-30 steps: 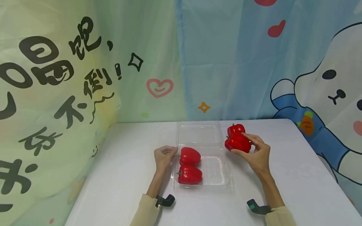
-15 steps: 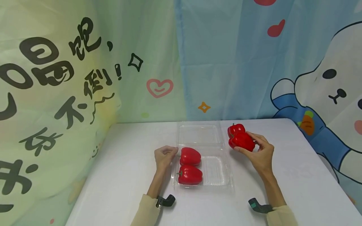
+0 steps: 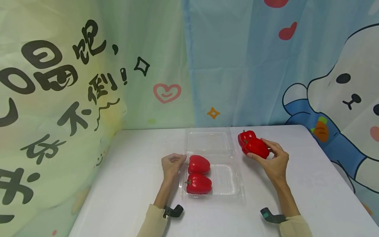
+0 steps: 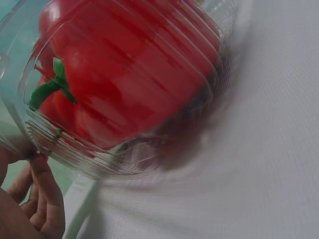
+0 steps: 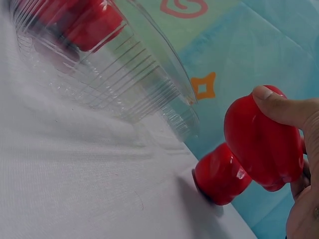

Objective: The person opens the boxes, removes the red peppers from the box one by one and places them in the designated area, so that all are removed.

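Observation:
My right hand [image 3: 276, 161] holds a red bell pepper [image 3: 256, 148] between thumb and fingers, right of the clear plastic box. In the right wrist view the held pepper [image 5: 261, 137] appears raised above the table. Behind it another red bell pepper [image 3: 245, 136] rests on the table. My left hand [image 3: 172, 166] pinches the left rim of the open clear plastic box [image 3: 226, 179]; the left wrist view shows the thumb and fingers at that rim. Two red bell peppers, a rear one [image 3: 199, 164] and a front one [image 3: 199, 183], lie in the box's left half.
The box's clear lid [image 3: 209, 141] lies folded back toward the rear table edge. A white cloth covers the table [image 3: 124, 184]. A printed curtain [image 3: 225, 65] hangs right behind the table. Each wrist wears a dark camera mount.
My right hand has moved a little to the right with the bell pepper, away from the box. The left hand and the box stay in place.

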A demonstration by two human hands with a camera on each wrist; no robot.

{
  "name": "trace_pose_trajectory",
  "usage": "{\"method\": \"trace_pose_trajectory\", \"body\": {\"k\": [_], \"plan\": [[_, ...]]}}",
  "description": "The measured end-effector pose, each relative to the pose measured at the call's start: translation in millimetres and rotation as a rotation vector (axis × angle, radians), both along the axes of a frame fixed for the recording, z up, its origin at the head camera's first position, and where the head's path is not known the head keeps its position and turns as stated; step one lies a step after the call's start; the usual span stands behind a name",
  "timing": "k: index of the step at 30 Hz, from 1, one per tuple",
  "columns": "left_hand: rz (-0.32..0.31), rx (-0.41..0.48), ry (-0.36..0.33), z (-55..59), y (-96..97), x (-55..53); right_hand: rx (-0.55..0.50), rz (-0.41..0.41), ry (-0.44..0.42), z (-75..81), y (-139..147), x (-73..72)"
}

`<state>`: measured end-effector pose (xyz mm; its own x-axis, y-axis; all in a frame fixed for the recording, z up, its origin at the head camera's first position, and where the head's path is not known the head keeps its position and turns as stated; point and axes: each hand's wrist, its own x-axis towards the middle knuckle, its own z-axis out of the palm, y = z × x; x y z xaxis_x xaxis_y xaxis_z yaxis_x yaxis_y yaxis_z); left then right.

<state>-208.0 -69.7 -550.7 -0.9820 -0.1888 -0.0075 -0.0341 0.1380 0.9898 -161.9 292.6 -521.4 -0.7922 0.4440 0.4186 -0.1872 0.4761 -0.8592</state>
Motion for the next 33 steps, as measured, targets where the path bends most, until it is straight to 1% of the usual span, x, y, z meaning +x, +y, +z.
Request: {"method": "trace_pose_trajectory", "body": {"k": [6,11,18,26,29,33], "plan": [[-0.005,-0.012,0.014,0.0,0.0,1.0,-0.001,-0.053,-0.015,-2.1,1,0.6],[-0.001,-0.023,0.024,-0.4,-0.3,2.0,-0.009,-0.082,-0.007,-4.1,2,0.6],[0.001,-0.019,0.021,-0.5,0.1,0.6,-0.023,-0.12,0.008,-4.2,6,0.9],[-0.003,-0.009,0.017,0.7,0.3,0.3,-0.053,-0.217,-0.012,-6.8,9,0.6],[-0.004,-0.006,0.017,1.3,0.4,0.2,-0.062,-0.234,-0.011,-6.6,9,0.2],[-0.001,-0.001,0.013,1.5,0.5,0.5,-0.07,-0.256,-0.031,-7.7,11,0.6]]}}
